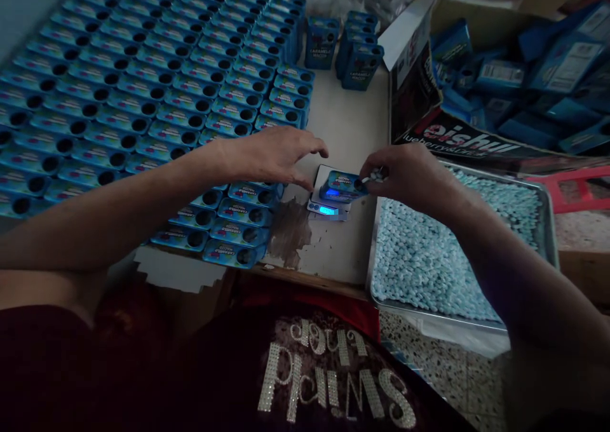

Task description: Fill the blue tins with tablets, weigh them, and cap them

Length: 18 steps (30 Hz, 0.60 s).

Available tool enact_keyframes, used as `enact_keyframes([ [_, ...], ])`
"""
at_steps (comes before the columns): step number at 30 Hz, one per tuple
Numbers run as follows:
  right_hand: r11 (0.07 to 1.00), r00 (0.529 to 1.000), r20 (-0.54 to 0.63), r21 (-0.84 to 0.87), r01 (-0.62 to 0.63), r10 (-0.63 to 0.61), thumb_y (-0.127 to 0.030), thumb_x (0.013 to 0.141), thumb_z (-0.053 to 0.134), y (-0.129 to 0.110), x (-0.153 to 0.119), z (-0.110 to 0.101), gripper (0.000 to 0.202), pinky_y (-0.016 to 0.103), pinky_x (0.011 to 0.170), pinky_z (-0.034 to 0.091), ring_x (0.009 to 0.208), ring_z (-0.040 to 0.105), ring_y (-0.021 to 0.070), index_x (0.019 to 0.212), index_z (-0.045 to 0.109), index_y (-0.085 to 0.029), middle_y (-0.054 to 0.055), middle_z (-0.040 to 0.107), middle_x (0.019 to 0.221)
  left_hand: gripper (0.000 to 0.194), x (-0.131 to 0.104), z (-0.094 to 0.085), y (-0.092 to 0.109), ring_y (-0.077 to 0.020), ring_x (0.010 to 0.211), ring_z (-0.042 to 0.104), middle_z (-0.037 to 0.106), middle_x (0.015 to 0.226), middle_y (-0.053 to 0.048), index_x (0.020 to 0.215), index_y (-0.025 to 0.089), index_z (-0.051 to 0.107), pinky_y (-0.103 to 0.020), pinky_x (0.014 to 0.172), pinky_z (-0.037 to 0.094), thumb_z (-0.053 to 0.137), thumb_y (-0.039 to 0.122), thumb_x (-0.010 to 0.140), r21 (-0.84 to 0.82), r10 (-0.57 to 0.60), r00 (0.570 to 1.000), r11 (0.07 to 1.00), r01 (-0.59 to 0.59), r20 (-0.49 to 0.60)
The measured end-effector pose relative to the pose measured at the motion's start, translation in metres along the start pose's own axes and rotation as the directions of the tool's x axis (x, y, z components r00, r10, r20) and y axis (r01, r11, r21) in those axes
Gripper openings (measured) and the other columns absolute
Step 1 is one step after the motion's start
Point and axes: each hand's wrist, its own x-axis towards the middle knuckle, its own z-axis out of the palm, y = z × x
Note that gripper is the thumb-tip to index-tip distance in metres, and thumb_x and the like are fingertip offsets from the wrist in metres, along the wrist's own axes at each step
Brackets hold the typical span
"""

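A small digital scale (314, 208) with a lit blue display lies on the table between my hands. One blue candy box (339, 184) rests on it, its round opening toward the right. My right hand (398, 175) is at that opening, fingers pinched on several pale candies (378, 175). To the left of the scale my left hand (281, 154) hovers with thumb and fingers apart and nothing between them. Beside my right forearm a metal tray (374, 273) is filled with small pale-blue candies (424, 260).
Rows of blue candy boxes (157, 111) with round openings cover the table's left side. A few more boxes (359, 67) stand upright at the back. A cardboard carton (414, 92) of blue boxes is at the right, near a red plastic piece (579, 189).
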Motion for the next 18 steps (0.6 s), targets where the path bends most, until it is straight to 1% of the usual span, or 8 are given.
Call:
enact_keyframes([
  [5,1.0,1.0,0.019,0.004,0.002,-0.002,-0.03,0.086,0.087,-0.003,-0.004,0.0,0.012,0.034,0.072,0.048,0.079,0.072,0.0221,0.098,0.09,-0.028,0.003,0.077,0.078,0.073,-0.001,-0.002,0.002,-0.0348,0.143,0.061,0.066,0.157,-0.012,0.159,0.019,0.061,-0.04,0.116,0.046,0.072,0.059,0.099,-0.013,0.007,1.0,1.0,-0.007,-0.007],
  [8,0.999,1.0,0.011,0.04,-0.015,0.014,-0.034,0.086,0.089,-0.005,-0.005,0.0,0.012,0.033,0.069,0.047,0.075,0.07,0.0194,0.097,0.09,-0.027,0.002,0.078,0.078,0.071,-0.003,-0.006,0.008,-0.0336,0.141,0.062,0.067,0.156,-0.011,0.159,0.019,0.06,-0.04,0.115,0.047,0.072,0.055,0.099,-0.018,-0.01,1.0,1.0,0.01,-0.003],
  [10,0.994,0.999,-0.001,0.099,-0.042,0.042,-0.036,0.086,0.09,-0.002,-0.004,0.0,0.013,0.032,0.066,0.045,0.07,0.067,0.017,0.093,0.09,-0.026,0.001,0.077,0.075,0.073,-0.004,-0.009,0.01,-0.035,0.14,0.062,0.067,0.156,-0.012,0.159,0.018,0.06,-0.04,0.114,0.047,0.075,0.053,0.097,-0.015,-0.027,1.0,1.0,0.027,0.01],
  [12,0.962,0.994,0.022,0.248,-0.113,0.111,-0.038,0.085,0.091,0.007,-0.005,0.0,0.014,0.031,0.063,0.047,0.067,0.065,0.0163,0.091,0.09,-0.025,0.001,0.076,0.072,0.075,-0.003,-0.01,0.01,-0.0363,0.14,0.063,0.067,0.155,-0.013,0.16,0.018,0.06,-0.04,0.115,0.046,0.075,0.056,0.097,-0.006,-0.022,1.0,1.0,0.022,0.021],
  [13,0.918,0.986,0.042,0.36,-0.167,0.163,-0.038,0.084,0.091,0.014,-0.007,0.0,0.015,0.031,0.063,0.05,0.068,0.066,0.017,0.091,0.089,-0.024,0.002,0.076,0.073,0.075,-0.002,-0.01,0.009,-0.0364,0.139,0.062,0.067,0.155,-0.012,0.16,0.019,0.06,-0.04,0.115,0.046,0.073,0.058,0.098,-0.005,-0.009,1.0,1.0,0.01,0.021],
  [14,0.845,0.973,0.057,0.485,-0.224,0.225,-0.036,0.084,0.092,0.024,-0.01,0.0,0.016,0.032,0.066,0.053,0.07,0.069,0.0181,0.092,0.089,-0.024,0.003,0.078,0.077,0.074,-0.002,-0.01,0.007,-0.0365,0.139,0.062,0.067,0.154,-0.012,0.16,0.02,0.06,-0.04,0.116,0.045,0.071,0.061,0.099,-0.004,0.004,1.0,1.0,-0.004,0.02],
  [16,0.612,0.922,0.075,0.726,-0.312,0.381,-0.028,0.086,0.09,0.046,-0.021,0.003,0.011,0.034,0.075,0.06,0.081,0.073,0.0197,0.095,0.086,-0.022,0.008,0.082,0.092,0.074,0.0,-0.01,0.004,-0.037,0.137,0.062,0.069,0.15,-0.011,0.16,0.022,0.06,-0.041,0.116,0.045,0.068,0.066,0.101,-0.007,0.022,1.0,1.0,-0.022,0.016],
  [18,0.342,0.83,0.102,0.878,-0.334,0.549,-0.016,0.092,0.082,0.068,-0.038,0.008,0.005,0.031,0.081,0.06,0.087,0.073,0.0169,0.094,0.083,-0.02,0.011,0.082,0.101,0.075,0.002,-0.011,0.003,-0.0373,0.135,0.063,0.071,0.145,-0.011,0.16,0.021,0.061,-0.041,0.116,0.045,0.067,0.068,0.101,-0.006,0.028,1.0,1.0,-0.028,0.012],
])
